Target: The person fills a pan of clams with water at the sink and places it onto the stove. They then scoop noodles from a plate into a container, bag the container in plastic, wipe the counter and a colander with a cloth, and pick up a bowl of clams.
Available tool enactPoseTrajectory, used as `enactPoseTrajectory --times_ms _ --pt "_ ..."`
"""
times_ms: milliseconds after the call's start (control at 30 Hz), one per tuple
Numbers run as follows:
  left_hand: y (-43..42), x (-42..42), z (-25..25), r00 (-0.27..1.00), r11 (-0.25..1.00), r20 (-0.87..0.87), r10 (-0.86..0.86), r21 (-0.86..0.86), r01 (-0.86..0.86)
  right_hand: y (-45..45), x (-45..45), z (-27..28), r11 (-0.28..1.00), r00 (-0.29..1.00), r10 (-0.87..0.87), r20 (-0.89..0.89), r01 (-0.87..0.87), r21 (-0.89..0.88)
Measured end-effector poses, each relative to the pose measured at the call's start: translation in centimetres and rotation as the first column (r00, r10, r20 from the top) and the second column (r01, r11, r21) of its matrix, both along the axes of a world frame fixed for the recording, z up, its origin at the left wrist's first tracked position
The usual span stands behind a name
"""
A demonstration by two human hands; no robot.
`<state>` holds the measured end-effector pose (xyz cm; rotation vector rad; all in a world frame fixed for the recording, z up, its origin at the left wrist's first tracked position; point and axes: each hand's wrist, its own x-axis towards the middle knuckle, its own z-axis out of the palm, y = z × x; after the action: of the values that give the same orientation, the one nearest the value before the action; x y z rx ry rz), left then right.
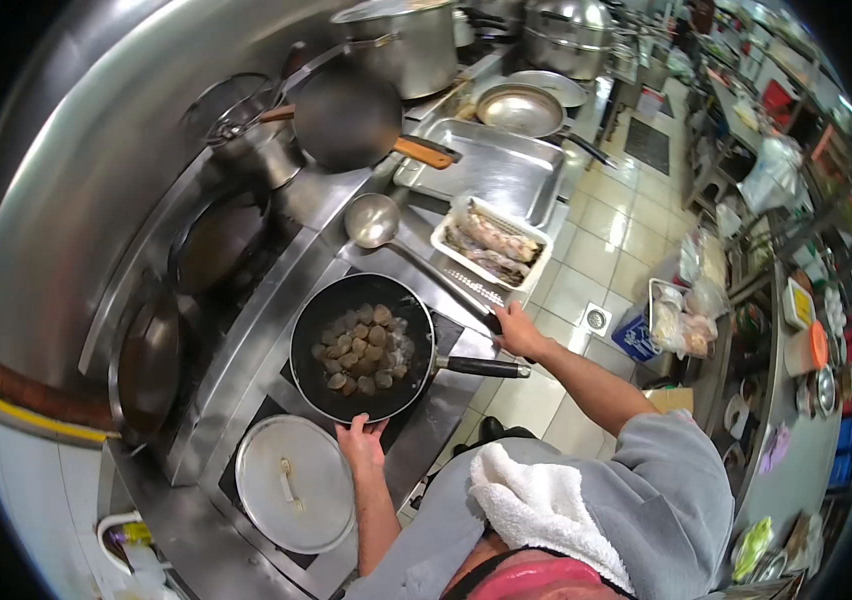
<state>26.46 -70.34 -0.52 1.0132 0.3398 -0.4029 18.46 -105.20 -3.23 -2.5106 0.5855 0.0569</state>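
Note:
A black frying pan (318,312) sits on the cooktop with many small, rounded brownish pieces of food (358,350) heaped in its middle. My left hand (361,442) grips the pan's near rim, the fingertips partly hidden by the edge. My right hand (518,332) is closed around the dark handle of a large metal ladle (373,220). The ladle's round bowl lies past the far side of the pan, over the steel counter. Beside my right hand, the pan's black handle (486,367) points right.
A round metal lid (291,490) lies left of my left forearm. Beyond the ladle are a white tray of fish-like pieces (494,245) and a steel tray (506,165). Dark woks (218,240) line the back, with another pan (346,118) above. Tiled floor (586,255) is on the right.

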Motion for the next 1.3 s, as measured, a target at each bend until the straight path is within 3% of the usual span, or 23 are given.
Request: enactPoseTrajectory --times_ms 67,133,167,300,367,400,467,500,533,600,633,700,767,833,900,1000,1033,1067,1100,1167,1233,1300 --pt "0.1 -0.1 0.0 1.000 1.000 -0.004 -0.009 -0.003 0.009 -0.4 0.1 0.1 0.997 0.997 -0.068 -0.026 0.069 0.036" --pt "-0.1 -0.4 0.7 1.000 1.000 -0.004 -0.016 -0.016 0.015 -0.6 0.6 1.8 0.994 0.993 0.038 -0.108 -0.026 0.109" --pt "-0.2 -0.7 1.1 1.000 1.000 -0.012 -0.002 -0.024 0.002 -0.1 0.4 2.6 1.000 0.999 -0.015 -0.030 0.016 0.010" --pt "0.6 -2.4 2.4 0.999 1.000 0.042 0.013 0.019 -0.014 0.0 -2.3 8.2 0.999 0.999 -0.021 -0.030 0.022 0.038" --pt "1.2 -3.2 2.9 0.982 0.983 0.151 0.111 0.127 -0.130 -0.6 -5.3 9.6 0.993 0.987 0.006 0.161 -0.025 0.117" --pt "1.6 -3.6 3.4 0.982 0.985 0.157 0.102 0.122 -0.122 -1.2 -6.8 10.4 0.970 0.972 -0.008 0.236 -0.050 0.239" --pt "3.0 -4.1 3.8 0.947 0.947 0.294 0.128 0.246 -0.204 -1.6 -10.1 13.7 0.949 0.965 -0.021 0.262 -0.064 0.310" --pt "4.5 -3.6 2.2 0.926 0.946 0.319 0.199 0.184 -0.267 -1.8 -11.7 15.0 0.920 0.960 -0.024 0.279 -0.088 0.381" --pt "5.6 -3.9 2.9 0.912 0.921 0.343 0.226 0.229 -0.314 -2.2 -13.3 16.0 0.923 0.959 -0.022 0.284 -0.090 0.375" --pt "6.5 -4.8 4.4 0.888 0.881 0.364 0.279 0.270 -0.388 -3.1 -15.9 16.7 0.897 0.939 -0.203 0.279 0.064 0.438" --pt "6.8 -5.5 4.8 0.836 0.818 0.399 0.377 0.280 -0.503 -4.6 -16.7 15.3 0.877 0.903 -0.256 0.345 0.067 0.476" --pt "7.3 -7.4 5.5 0.747 0.706 0.431 0.506 0.291 -0.646 -7.8 -17.3 13.3 0.872 0.843 -0.368 0.392 0.167 0.460" --pt "7.1 -9.6 6.3 0.733 0.712 0.450 0.510 0.258 -0.653 -11.6 -17.0 11.9 0.941 0.819 -0.327 0.472 0.237 0.240" --pt "8.1 -11.1 5.1 0.728 0.697 0.456 0.513 0.275 -0.663 -15.2 -15.9 10.6 0.936 0.835 -0.351 0.424 0.330 0.123" --pt "8.0 -12.9 4.7 0.676 0.543 0.468 0.570 0.403 -0.737 -18.3 -14.9 8.8 0.959 0.844 -0.282 0.456 0.252 0.128" --pt "10.6 -17.5 2.9 0.676 0.429 0.511 0.531 0.525 -0.735 -21.6 -12.3 6.5 0.968 0.877 -0.226 0.425 0.152 0.201" --pt "11.4 -19.0 2.8 0.677 0.372 0.540 0.499 0.572 -0.731 -22.8 -10.8 5.4 0.965 0.902 -0.229 0.366 0.162 0.205" --pt "13.9 -20.5 1.0 0.702 0.294 0.519 0.487 0.660 -0.691 -23.7 -9.5 3.9 0.956 0.861 -0.266 0.434 0.176 0.237" --pt "16.3 -22.1 -0.4 0.735 0.228 0.486 0.473 0.738 -0.635 -24.8 -7.8 3.3 0.971 0.921 -0.224 0.320 0.184 0.149" --pt "14.1 -24.7 4.3 0.672 -0.054 0.681 0.291 0.713 -0.699 -26.5 -5.2 1.9 0.990 0.946 -0.136 0.294 0.120 0.072" --pt "15.3 -26.8 8.0 0.646 -0.042 0.684 0.339 0.697 -0.716 -28.2 -3.2 1.2 0.992 0.963 0.005 0.269 0.029 -0.120" --pt "18.5 -28.1 10.4 0.565 -0.267 0.766 0.306 0.639 -0.722 -28.7 -1.7 2.8 0.972 0.995 0.043 0.087 -0.022 -0.234"
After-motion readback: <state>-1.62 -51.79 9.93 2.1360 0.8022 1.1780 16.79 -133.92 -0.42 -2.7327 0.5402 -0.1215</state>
